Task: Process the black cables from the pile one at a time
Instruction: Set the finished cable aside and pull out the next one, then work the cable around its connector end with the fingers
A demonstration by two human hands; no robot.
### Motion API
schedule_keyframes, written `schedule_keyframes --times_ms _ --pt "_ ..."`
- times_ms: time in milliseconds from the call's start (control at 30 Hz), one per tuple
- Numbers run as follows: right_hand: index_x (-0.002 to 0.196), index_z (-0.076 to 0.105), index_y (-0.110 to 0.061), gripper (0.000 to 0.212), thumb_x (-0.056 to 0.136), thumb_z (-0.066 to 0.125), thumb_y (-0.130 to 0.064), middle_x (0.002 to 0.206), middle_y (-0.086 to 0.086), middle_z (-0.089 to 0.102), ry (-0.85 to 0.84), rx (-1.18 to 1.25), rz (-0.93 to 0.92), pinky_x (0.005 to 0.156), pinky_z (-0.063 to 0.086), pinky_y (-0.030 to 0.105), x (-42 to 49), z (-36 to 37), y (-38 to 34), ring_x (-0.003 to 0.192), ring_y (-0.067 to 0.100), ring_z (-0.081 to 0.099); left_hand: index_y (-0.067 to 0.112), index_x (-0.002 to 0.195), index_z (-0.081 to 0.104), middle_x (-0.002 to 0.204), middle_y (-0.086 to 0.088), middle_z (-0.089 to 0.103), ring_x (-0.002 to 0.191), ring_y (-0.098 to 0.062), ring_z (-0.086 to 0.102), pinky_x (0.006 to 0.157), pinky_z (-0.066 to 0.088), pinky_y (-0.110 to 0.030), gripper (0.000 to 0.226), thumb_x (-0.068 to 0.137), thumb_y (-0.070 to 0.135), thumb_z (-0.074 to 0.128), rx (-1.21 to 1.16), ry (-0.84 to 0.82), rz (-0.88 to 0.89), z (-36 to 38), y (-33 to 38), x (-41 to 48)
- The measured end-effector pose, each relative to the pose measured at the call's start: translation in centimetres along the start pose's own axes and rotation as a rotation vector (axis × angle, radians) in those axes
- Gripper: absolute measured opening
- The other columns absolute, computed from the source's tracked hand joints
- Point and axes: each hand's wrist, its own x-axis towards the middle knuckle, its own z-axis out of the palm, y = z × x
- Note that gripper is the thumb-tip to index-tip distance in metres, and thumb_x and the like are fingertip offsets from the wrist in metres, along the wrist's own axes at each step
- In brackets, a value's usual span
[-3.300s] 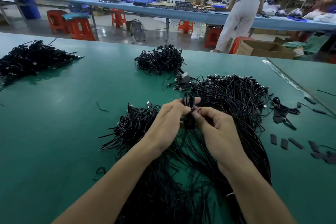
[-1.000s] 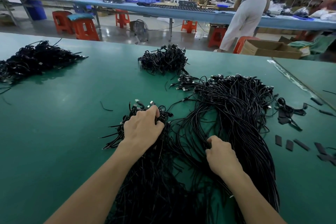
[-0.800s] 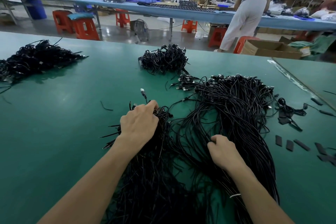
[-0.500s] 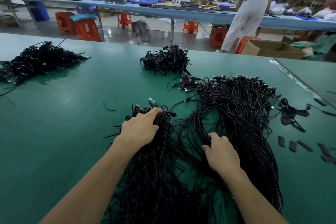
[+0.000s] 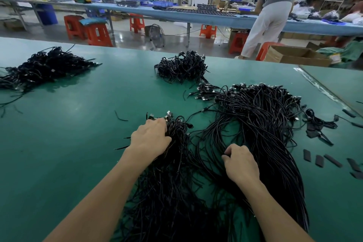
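Note:
A big pile of loose black cables [image 5: 261,124] lies looped on the green table [image 5: 68,133] in front of me. A second heap of cables [image 5: 172,192] with metal connector ends runs toward me on its left. My left hand [image 5: 150,139] lies on top of this heap, its fingers bent down into the strands by the connectors. My right hand [image 5: 240,163] sits at the near inner edge of the big pile, where its curled fingers and thumb pinch a few strands. The fingertips of both hands are hidden among the cables.
A heap of coiled cables [image 5: 182,67] sits at the back centre and another [image 5: 43,68] at the far left. Short black strips [image 5: 322,160] and a small cable bundle [image 5: 314,124] lie to the right. A person [image 5: 273,15] stands at the far bench.
The coiled cable held between both hands 3.3 s ago is gone. Both hands have dropped onto the piles: the left dug into the left heap, the right closed on strands of the big pile.

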Motion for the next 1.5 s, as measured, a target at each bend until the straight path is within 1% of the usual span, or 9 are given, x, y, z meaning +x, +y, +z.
schedule_keyframes --times_ms 200,433,667,800,967,1067,1200,1333,1500 --pt "0.097 0.056 -0.026 0.007 0.102 0.051 -0.026 0.110 0.003 0.057 0.098 0.166 -0.037 0.092 0.047 0.043 0.5 -1.4 -1.0 0.104 0.025 0.055 0.027 0.092 0.050 0.081 0.007 0.057 0.073 -0.020 0.058 0.060 0.041 -0.031 0.017 0.093 0.043 0.056 -0.102 0.263 0.157 0.2 0.4 -0.4" --pt "0.088 0.058 -0.022 0.017 0.102 0.049 -0.021 0.080 -0.002 0.063 0.184 0.368 -0.149 0.055 0.046 0.031 0.2 -4.6 -2.5 0.068 0.013 0.060 0.034 0.093 0.052 0.066 0.016 0.055 0.066 -0.007 0.058 0.057 0.048 -0.028 0.011 0.092 0.039 0.062 -0.225 0.231 0.382 1.8 3.3 -1.1" --pt "0.077 0.072 -0.021 0.031 0.100 0.054 -0.033 0.063 -0.012 0.065 -0.028 0.646 -0.411 0.059 0.042 0.018 -2.8 -7.1 -5.1 0.058 0.007 0.056 0.037 0.147 0.035 0.118 0.003 0.056 0.095 -0.015 0.059 0.089 0.053 -0.042 0.063 0.092 0.032 0.065 -0.492 0.082 0.533 2.5 5.6 -1.4" --pt "0.072 0.070 -0.021 0.027 0.095 0.062 -0.032 0.075 -0.006 0.070 -0.112 0.667 -0.678 0.075 0.051 0.021 -5.8 -9.4 -7.1 0.075 0.006 0.066 0.006 0.106 0.062 0.105 -0.010 0.061 0.095 -0.026 0.057 0.080 0.050 -0.044 0.019 0.095 0.000 0.049 -0.591 0.015 0.600 2.8 6.5 -1.4" --pt "0.052 0.055 -0.015 0.033 0.078 0.061 -0.034 0.052 -0.007 0.049 -0.168 0.938 -0.870 0.060 0.041 0.025 -8.2 -12.8 -8.6 0.052 0.006 0.043 0.019 0.086 0.058 0.087 -0.002 0.058 0.081 -0.005 0.060 0.067 0.049 -0.013 0.026 0.099 -0.001 0.049 -0.852 -0.048 0.368 3.3 5.9 -0.9" --pt "0.046 0.043 -0.021 0.043 0.082 0.065 -0.026 0.044 -0.014 0.034 0.036 0.958 -0.709 0.057 0.042 0.028 -7.0 -13.3 -7.6 0.043 0.003 0.029 0.013 0.085 0.064 0.105 -0.016 0.067 0.100 -0.026 0.066 0.088 0.057 -0.037 0.040 0.108 0.028 0.036 -1.134 0.040 0.177 3.0 5.2 -0.1" --pt "0.052 0.047 -0.015 0.043 0.089 0.066 -0.025 0.044 -0.014 0.044 0.322 0.540 -0.333 0.051 0.043 0.028 -3.8 -12.2 -4.2 0.039 0.005 0.035 0.014 0.059 0.056 0.070 -0.004 0.065 0.072 -0.013 0.063 0.068 0.046 -0.019 0.064 0.108 0.041 0.026 -1.087 0.470 0.219 1.2 4.1 0.0" --pt "0.102 0.064 -0.024 0.024 0.099 0.051 -0.044 0.085 -0.009 0.064 0.155 0.063 -0.224 0.079 0.053 0.036 -3.0 -10.5 -2.8 0.077 0.013 0.061 0.020 0.063 0.034 0.050 0.013 0.034 0.047 -0.005 0.032 0.043 0.032 -0.016 0.050 0.103 0.051 0.034 -1.021 0.597 0.410 -1.5 5.0 -1.0" --pt "0.105 0.062 -0.041 0.040 0.100 0.027 -0.061 0.085 -0.006 0.073 0.053 0.744 -0.421 0.075 0.048 0.021 -4.9 -10.5 -6.2 0.083 0.004 0.068 0.022 0.075 0.034 0.060 0.011 0.034 0.049 -0.004 0.030 0.045 0.022 -0.028 0.037 0.106 0.041 0.034 -0.350 0.638 0.508 -2.4 6.3 -2.0"
